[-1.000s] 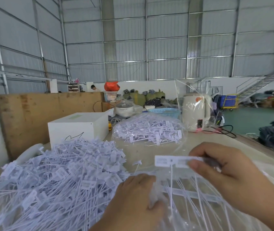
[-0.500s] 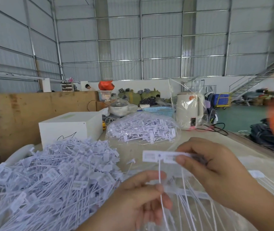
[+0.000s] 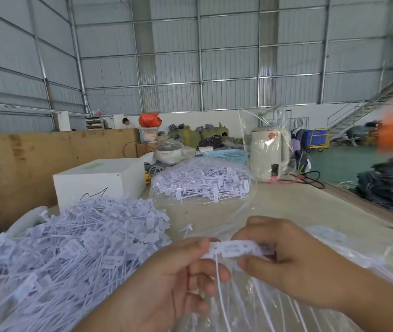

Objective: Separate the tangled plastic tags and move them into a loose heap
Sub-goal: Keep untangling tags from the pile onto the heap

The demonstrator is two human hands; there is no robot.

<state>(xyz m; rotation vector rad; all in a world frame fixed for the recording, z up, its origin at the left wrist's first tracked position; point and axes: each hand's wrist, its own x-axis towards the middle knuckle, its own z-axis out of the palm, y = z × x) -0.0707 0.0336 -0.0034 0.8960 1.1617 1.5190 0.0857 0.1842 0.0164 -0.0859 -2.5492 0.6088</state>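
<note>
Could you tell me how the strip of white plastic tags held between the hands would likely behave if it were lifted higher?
The strip of tags, pinched by the left hand and right hand, spans the gap without sagging, so its heads are probably fairly stiff. Its thin tails hang down, so they would likely dangle and snag. It looks light.

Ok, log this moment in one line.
left hand pinches tag strip | right hand pinches same strip | loose heap at left
</note>
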